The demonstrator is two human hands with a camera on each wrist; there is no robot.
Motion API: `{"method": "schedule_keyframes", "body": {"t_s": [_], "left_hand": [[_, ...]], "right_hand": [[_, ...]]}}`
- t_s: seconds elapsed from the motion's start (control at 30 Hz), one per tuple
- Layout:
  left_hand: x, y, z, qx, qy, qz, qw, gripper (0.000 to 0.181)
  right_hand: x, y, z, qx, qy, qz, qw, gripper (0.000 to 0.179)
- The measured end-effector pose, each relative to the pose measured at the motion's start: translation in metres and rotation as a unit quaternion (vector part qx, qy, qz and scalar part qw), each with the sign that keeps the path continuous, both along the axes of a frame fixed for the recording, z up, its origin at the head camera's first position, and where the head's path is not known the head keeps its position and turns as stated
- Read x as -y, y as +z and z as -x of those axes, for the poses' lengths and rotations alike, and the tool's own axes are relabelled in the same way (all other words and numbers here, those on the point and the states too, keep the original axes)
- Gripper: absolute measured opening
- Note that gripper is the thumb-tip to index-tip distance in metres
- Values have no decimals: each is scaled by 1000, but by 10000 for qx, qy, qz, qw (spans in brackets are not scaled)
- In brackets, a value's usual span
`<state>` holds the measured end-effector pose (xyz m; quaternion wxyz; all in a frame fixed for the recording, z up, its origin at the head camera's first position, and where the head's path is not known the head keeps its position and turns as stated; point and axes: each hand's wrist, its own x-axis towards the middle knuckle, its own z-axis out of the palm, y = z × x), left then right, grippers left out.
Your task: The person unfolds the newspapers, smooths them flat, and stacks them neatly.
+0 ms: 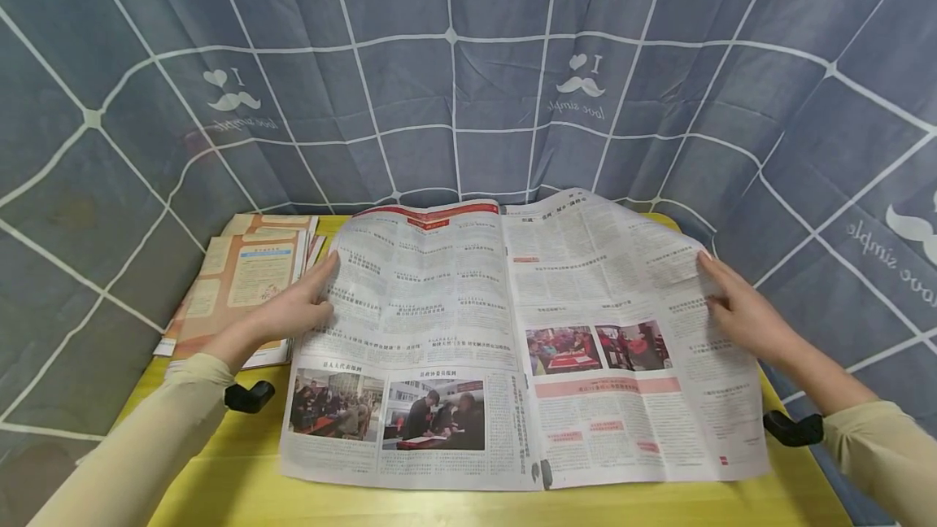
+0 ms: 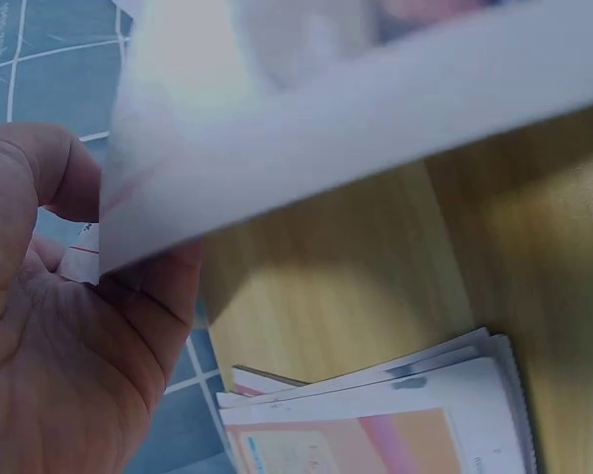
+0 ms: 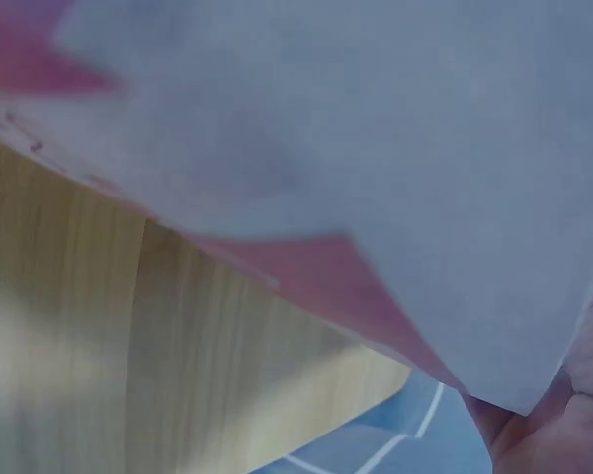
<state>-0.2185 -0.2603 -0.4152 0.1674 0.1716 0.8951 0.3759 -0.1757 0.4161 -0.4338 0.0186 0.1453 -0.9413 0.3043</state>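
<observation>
A wide newspaper [image 1: 468, 348] is spread open over the table, its printed pages facing me. My left hand [image 1: 303, 299] pinches its left edge, and in the left wrist view the sheet's corner [image 2: 128, 232] lies between thumb and fingers. At the opposite edge, my right hand [image 1: 739, 311] holds the paper in the same way. The right wrist view shows the sheet's underside [image 3: 376, 148] with its corner at the fingers. The pages bow slightly, with a center fold running down between them. Some of the right hand's fingers are hidden behind the paper.
A stack of folded newspapers [image 1: 241, 283] with orange and cream pages lies at the table's left, beside my left forearm. The yellow wooden table [image 1: 220, 470] shows in front of the sheet. A grey-blue curtain with white lines [image 1: 454, 88] hangs close behind the table.
</observation>
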Motion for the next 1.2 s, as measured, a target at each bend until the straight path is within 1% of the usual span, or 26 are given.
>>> {"method": "schedule_keyframes", "body": {"t_s": [0.3,0.47,0.57,0.73,0.87,0.97,1.1,1.2], "left_hand": [[1,-16,2,108,26,-80,9999,86],[5,-26,5,201,108,12,9997,86],[7,-31,5,266,164,93,9995,87],[11,-38,5,350,214,226,9989,86],[14,-42,3,452,276,320,9981,87],[16,-44,2,519,297,323,9977,87],[17,-47,2,535,303,307,9976,87],[16,-49,1,541,279,298,9977,87]], "right_hand": [[-11,-6,1,292,-201,111,9993,70],[-16,-16,4,393,-216,179,9988,72],[-19,-23,6,558,-291,94,9980,73],[-23,-36,10,1016,-421,-80,9939,76],[-24,-44,11,1377,-476,-93,9893,77],[-23,-49,12,1635,-478,-2,9854,75],[-23,-55,12,1754,-526,-86,9831,72],[-22,-58,13,1675,-564,-268,9839,69]]}}
